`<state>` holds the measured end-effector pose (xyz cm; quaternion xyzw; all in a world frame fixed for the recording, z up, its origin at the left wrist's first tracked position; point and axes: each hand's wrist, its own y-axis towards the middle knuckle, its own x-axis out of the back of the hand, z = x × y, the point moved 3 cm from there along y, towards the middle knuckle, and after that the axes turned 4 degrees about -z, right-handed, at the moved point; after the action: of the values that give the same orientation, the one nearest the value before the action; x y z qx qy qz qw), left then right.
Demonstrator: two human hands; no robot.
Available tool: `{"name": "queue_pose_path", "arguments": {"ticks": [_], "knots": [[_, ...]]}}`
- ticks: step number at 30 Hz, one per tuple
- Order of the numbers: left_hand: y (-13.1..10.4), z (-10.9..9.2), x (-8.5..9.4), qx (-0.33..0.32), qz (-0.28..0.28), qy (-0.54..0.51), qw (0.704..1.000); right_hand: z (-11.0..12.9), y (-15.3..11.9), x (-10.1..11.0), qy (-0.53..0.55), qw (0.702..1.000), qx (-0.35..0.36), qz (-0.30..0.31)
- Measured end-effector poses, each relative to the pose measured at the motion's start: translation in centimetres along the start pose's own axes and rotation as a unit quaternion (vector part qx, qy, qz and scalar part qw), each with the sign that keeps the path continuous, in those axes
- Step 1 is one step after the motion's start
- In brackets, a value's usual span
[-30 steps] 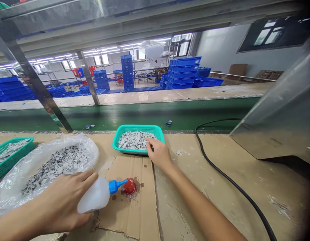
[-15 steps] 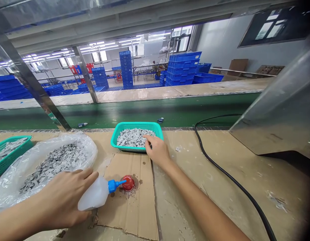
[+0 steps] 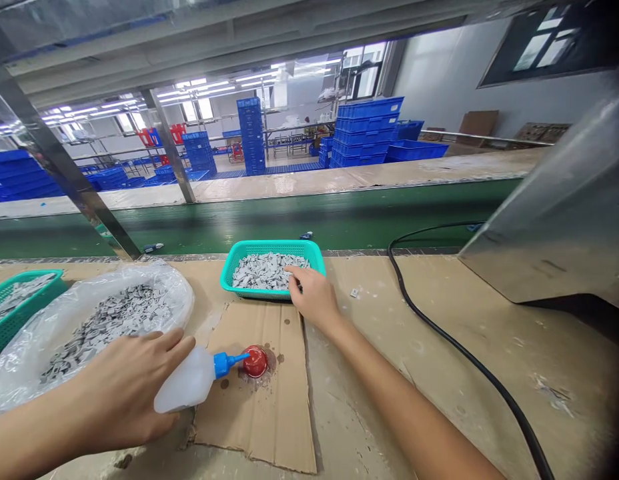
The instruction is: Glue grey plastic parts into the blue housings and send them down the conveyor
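Observation:
My left hand (image 3: pixel 127 383) is wrapped round a translucent white squeeze bottle (image 3: pixel 187 383) with a blue cap and nozzle. The bottle lies tilted to the right, and its nozzle tip is over a glossy red dome-shaped piece (image 3: pixel 255 361). Wet spots surround the red piece on a flat sheet of cardboard (image 3: pixel 279 427). My right hand (image 3: pixel 313 297) reaches over the right front rim of a green plastic basket (image 3: pixel 230 265). Its curled fingers touch the small grey plastic pieces (image 3: pixel 264 272) inside; whatever is between the fingertips is too small to make out.
On the left, a clear plastic bag (image 3: pixel 177 287) holds more grey pieces, beside another green basket (image 3: pixel 54 283). A black cable (image 3: pixel 454 343) curves along the right, near a metal panel (image 3: pixel 549 233). Behind the table runs a green conveyor belt (image 3: pixel 349 217) carrying small items.
The small items on the conveyor have shifted left, and a blue one has appeared by the metal panel. Both hands and the bottle stay nearly in place.

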<state>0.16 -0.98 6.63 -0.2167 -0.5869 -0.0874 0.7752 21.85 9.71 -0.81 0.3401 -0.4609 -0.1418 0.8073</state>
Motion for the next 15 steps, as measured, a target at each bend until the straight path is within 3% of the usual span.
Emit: {"name": "queue_pose_path", "arguments": {"ticks": [3, 15], "knots": [[0.03, -0.18, 0.01, -0.008, 0.038, 0.036, 0.999, 0.02, -0.01, 0.03, -0.001, 1.0, -0.001, 0.0], [0.18, -0.38, 0.3, 0.001, 0.045, 0.047, 0.998, 0.04, 0.02, -0.05, -0.005, 1.0, -0.004, 0.003]]}}
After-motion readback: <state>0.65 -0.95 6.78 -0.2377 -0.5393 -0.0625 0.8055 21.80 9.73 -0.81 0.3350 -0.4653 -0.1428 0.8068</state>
